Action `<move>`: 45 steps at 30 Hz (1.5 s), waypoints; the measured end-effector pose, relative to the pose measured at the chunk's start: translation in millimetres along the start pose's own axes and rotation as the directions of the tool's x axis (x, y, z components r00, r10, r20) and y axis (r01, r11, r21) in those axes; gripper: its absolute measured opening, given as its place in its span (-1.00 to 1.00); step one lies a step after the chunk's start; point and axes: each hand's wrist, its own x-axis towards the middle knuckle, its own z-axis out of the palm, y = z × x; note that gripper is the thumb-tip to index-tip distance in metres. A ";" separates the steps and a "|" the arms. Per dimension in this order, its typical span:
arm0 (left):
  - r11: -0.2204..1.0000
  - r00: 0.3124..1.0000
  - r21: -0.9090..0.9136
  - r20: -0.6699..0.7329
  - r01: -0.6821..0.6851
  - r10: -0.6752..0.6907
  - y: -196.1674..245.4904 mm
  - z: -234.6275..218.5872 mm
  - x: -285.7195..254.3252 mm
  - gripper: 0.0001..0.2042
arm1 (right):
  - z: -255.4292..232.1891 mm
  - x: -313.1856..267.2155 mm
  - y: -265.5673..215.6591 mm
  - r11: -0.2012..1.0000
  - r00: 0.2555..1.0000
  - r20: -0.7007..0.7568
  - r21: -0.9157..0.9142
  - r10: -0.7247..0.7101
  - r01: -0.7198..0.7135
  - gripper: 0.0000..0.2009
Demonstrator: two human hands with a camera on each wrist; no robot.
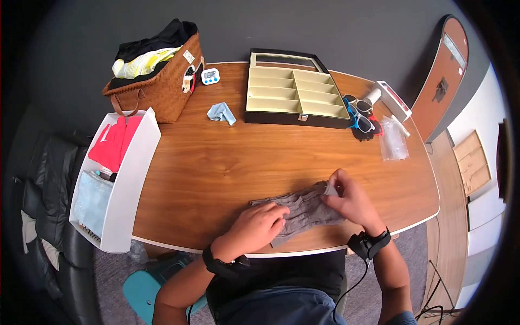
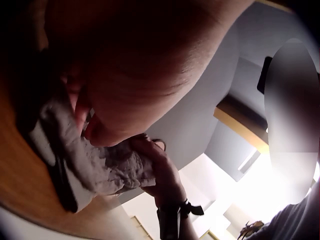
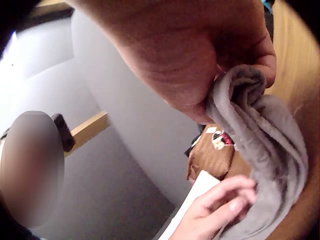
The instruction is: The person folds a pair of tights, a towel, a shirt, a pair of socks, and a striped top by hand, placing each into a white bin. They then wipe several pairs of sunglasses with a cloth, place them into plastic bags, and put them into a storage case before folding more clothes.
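Note:
A crumpled piece of grey cloth (image 1: 309,211) lies at the table's front edge, its near corner close to the rim. My right hand (image 1: 353,201) pinches its right end between thumb and fingers; in the right wrist view that end of the cloth (image 3: 280,145) is lifted and folds over in a loop. My left hand (image 1: 257,227) is at the cloth's left part, fingers bent and pinching the fabric. In the left wrist view the cloth (image 2: 115,167) spans from the left fingers to the right hand (image 2: 157,167).
A white box (image 1: 142,170) with red and light blue fabric stands left, by a brown woven basket (image 1: 168,92) of clothes. Behind are a timer (image 1: 210,76), a blue cloth (image 1: 221,113) and a compartment case (image 1: 298,120). Sunglasses (image 1: 364,123) and a plastic bag (image 1: 393,142) lie right.

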 end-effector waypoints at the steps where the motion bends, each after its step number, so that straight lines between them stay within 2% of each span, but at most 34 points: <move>1: 0.994 0.999 -0.107 0.009 0.035 -0.035 -2.9 -3.3 1.6 -0.76 | 4.8 -5.4 -23.5 0.999 1.000 0.004 0.030 -0.024 0.024 -0.72; 2: 0.994 0.999 -0.102 0.010 0.035 -0.034 -5.5 -8.5 3.0 -0.76 | 11.8 -10.3 -40.5 0.999 0.998 0.052 0.032 -0.024 0.022 -0.67; 3: 0.901 0.982 -0.391 0.077 0.188 -0.171 -8.5 -14.6 3.4 -0.74 | 23.5 -11.8 -44.7 0.985 0.978 0.125 0.067 -0.167 0.159 -0.64; 4: 0.705 0.944 -0.629 0.177 0.327 -0.280 -12.1 -19.4 2.4 -0.72 | 32.3 -13.1 -45.1 0.950 0.931 0.192 0.113 -0.310 0.292 -0.61; 5: 0.785 0.966 -0.569 0.072 0.244 -0.248 -26.6 -16.9 1.6 -0.69 | 35.6 -12.8 -42.9 0.947 0.929 0.194 0.118 -0.316 0.298 -0.61; 7: 0.751 0.951 -0.598 0.060 0.278 -0.305 -21.1 -26.1 -3.2 -0.69 | 39.6 -8.3 -35.7 0.941 0.925 0.259 0.267 -0.279 0.209 -0.54; 9: 0.623 0.921 -0.706 0.106 0.335 -0.375 -15.9 -28.0 -7.6 -0.64 | 34.7 0.7 -23.7 0.990 0.984 0.147 0.113 -0.099 0.083 -0.55; 10: 0.622 0.920 -0.708 0.101 0.333 -0.378 -18.6 -23.6 -8.9 -0.64 | 34.7 2.8 -22.1 1.000 0.996 0.089 0.013 -0.029 0.028 -0.54; 11: 0.726 0.946 -0.627 0.054 0.282 -0.320 -23.5 -16.0 -10.7 -0.60 | 38.4 3.5 -22.1 0.999 0.995 0.090 0.012 -0.031 0.030 -0.54; 13: 0.845 0.970 -0.491 -0.004 0.211 -0.245 -21.5 -11.6 -7.1 -0.50 | 48.8 2.2 -21.5 0.946 0.983 0.181 -0.318 -0.004 0.062 -0.54; 14: 0.846 0.969 -0.490 -0.003 0.212 -0.245 -19.8 -9.8 -5.4 -0.50 | 52.8 3.3 -18.7 0.947 0.983 0.181 -0.316 -0.004 0.062 -0.54; 16: 0.873 0.979 -0.462 -0.045 0.156 -0.199 -16.6 -9.7 -3.6 -0.50 | 63.1 8.9 -11.9 0.937 0.951 0.256 -0.257 -0.170 0.237 -0.55; 18: 0.897 0.977 -0.411 -0.060 0.161 -0.203 -5.9 -22.4 -1.1 -0.47 | 66.3 10.4 -7.6 0.954 0.936 0.283 -0.151 -0.208 0.257 -0.62; 19: 0.975 0.972 -0.215 -0.207 0.062 -0.108 0.7 -29.7 -0.4 -0.44 | 64.9 6.0 -10.0 0.978 0.933 0.299 0.119 -0.198 0.170 -0.65; 20: 1.000 0.945 0.022 -0.326 0.002 0.005 2.8 -38.1 -3.5 -0.41 | 67.4 3.9 -14.8 0.920 0.919 0.336 0.386 -0.206 0.065 -0.68; 22: 0.989 0.958 -0.124 -0.282 -0.085 0.047 2.1 -52.3 -7.0 -0.33 | 65.7 1.5 -33.0 0.834 0.898 0.361 0.552 -0.253 0.012 -0.69; 23: 0.930 0.987 -0.368 -0.142 0.013 -0.070 3.0 -56.6 -10.5 -0.32 | 65.9 4.5 -36.4 0.847 0.890 0.371 0.531 -0.264 0.030 -0.69; 24: 0.800 0.990 -0.588 0.016 0.123 -0.141 4.3 -63.0 -15.4 -0.32 | 68.7 7.6 -41.3 0.863 0.889 0.372 0.503 -0.266 0.048 -0.69; 25: 0.885 0.983 -0.432 0.023 0.173 -0.181 9.3 -75.8 -19.9 -0.34 | 74.2 9.7 -49.9 0.805 0.881 0.365 0.593 -0.301 0.029 -0.68; 28: 0.900 0.969 -0.371 -0.006 0.227 -0.247 7.1 -104.5 -35.1 -0.37 | 93.2 19.1 -66.9 0.772 0.859 0.336 0.627 -0.387 0.103 -0.67; 29: 0.886 0.960 -0.385 -0.002 0.257 -0.280 7.5 -117.6 -43.3 -0.40 | 96.6 19.0 -76.8 0.737 0.854 0.368 0.675 -0.367 0.025 -0.64; 30: 0.865 0.924 -0.399 -0.098 0.303 -0.369 -8.8 -138.8 -65.0 -0.44 | 102.6 23.9 -77.6 0.727 0.844 0.372 0.686 -0.386 0.030 -0.64; 31: 0.833 0.876 -0.453 -0.195 0.318 -0.441 -1.0 -160.6 -74.4 -0.49 | 109.4 31.4 -72.9 0.723 0.803 0.451 0.689 -0.390 -0.035 -0.63; 32: 0.891 0.865 -0.332 -0.290 0.310 -0.410 -6.4 -183.8 -85.1 -0.51 | 116.4 40.1 -66.5 0.720 0.756 0.521 0.688 -0.396 -0.097 -0.62; 33: 0.923 0.818 -0.244 -0.433 0.298 -0.378 -17.1 -206.6 -96.3 -0.56 | 124.2 47.5 -54.5 0.712 0.734 0.552 0.690 -0.396 -0.134 -0.62; 34: 0.886 0.810 -0.396 -0.421 0.242 -0.409 -3.3 -235.3 -100.2 -0.61 | 129.0 52.1 -45.7 0.710 0.733 0.549 0.692 -0.401 -0.130 -0.62; 35: 0.872 0.751 -0.384 -0.467 0.303 -0.467 -9.2 -258.3 -109.3 -0.65 | 132.7 56.6 -39.3 0.782 0.724 0.591 0.612 -0.357 -0.114 -0.63; 36: 0.882 0.734 -0.361 -0.502 0.303 -0.458 -20.7 -279.7 -117.7 -0.65 | 134.8 59.4 -36.0 0.846 0.715 0.628 0.524 -0.306 -0.098 -0.64; 38: 0.895 0.722 -0.332 -0.535 0.299 -0.439 -45.9 -312.4 -130.6 -0.66 | 134.1 62.7 -34.9 0.834 0.713 0.627 0.541 -0.313 -0.110 -0.66; 40: 0.836 0.676 -0.417 -0.502 0.358 -0.540 -71.1 -333.1 -137.7 -0.60 | 133.4 64.6 -32.0 0.823 0.720 0.620 0.555 -0.312 -0.122 -0.67; 41: 0.840 0.688 -0.416 -0.496 0.348 -0.530 -86.7 -339.7 -142.9 -0.60 | 135.3 64.7 -28.2 0.808 0.710 0.622 0.574 -0.330 -0.128 -0.68; 43: 0.778 0.650 0.008 -0.555 0.628 -0.519 -108.9 -344.2 -140.3 -0.52 | 135.8 67.1 -22.1 0.796 0.724 0.605 0.591 -0.332 -0.130 -0.69; 44: 0.792 0.669 0.006 -0.540 0.610 -0.511 -113.7 -341.7 -136.8 -0.52 | 137.5 67.2 -20.4 0.784 0.713 0.611 0.605 -0.344 -0.141 -0.71; 45: 0.705 0.663 0.228 -0.610 0.672 -0.434 -107.0 -336.3 -129.9 -0.50 | 139.1 66.3 -18.5 0.770 0.704 0.615 0.620 -0.355 -0.153 -0.72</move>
